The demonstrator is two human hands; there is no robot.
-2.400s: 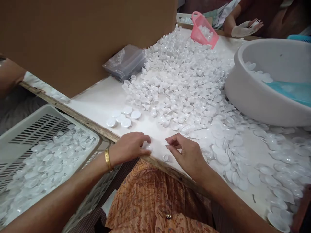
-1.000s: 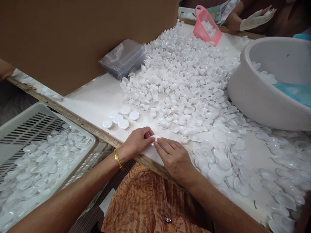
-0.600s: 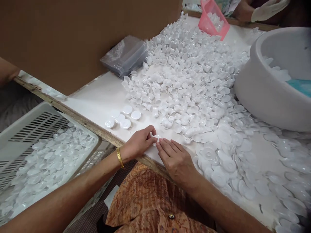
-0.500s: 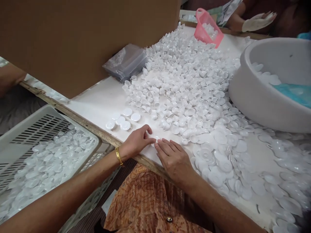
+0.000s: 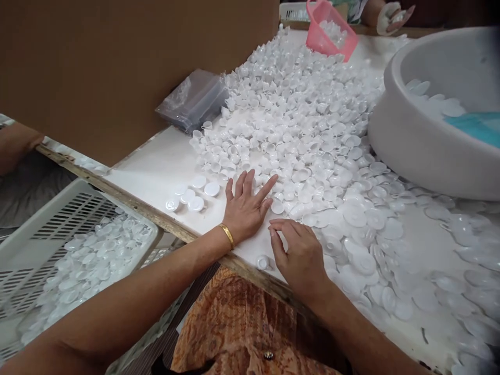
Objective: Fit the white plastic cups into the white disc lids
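Note:
My left hand point(image 5: 248, 205), with a gold bangle at the wrist, reaches palm down over the white table at the near edge of the pile of small white toy cups point(image 5: 269, 151). Its fingers are spread. To its right, my right hand point(image 5: 300, 252) has the thumb and index fingertips close together in a pinch; whatever lies between them is too small to make out. One small white cup point(image 5: 262, 262) is by the table's front edge, left of my right hand. Several white discs point(image 5: 196, 203) form a group left of my left hand. Flat white saucers point(image 5: 361, 259) lie right of my right hand.
A brown cardboard panel point(image 5: 136, 67) stands at the left, with a plastic-wrapped packet point(image 5: 195, 99) against it. Behind the pile is a pink scoop basket point(image 5: 332, 36). A large grey basin point(image 5: 422, 140) is at right, a slotted crate point(image 5: 70, 208) at lower left. A co-worker's gloved hand point(image 5: 392, 18) shows beyond.
My hands have come apart from around a white disc. The left has moved forward to the pile with fingers spreading; the right has curled into a pinch. The small cup near the edge now shows.

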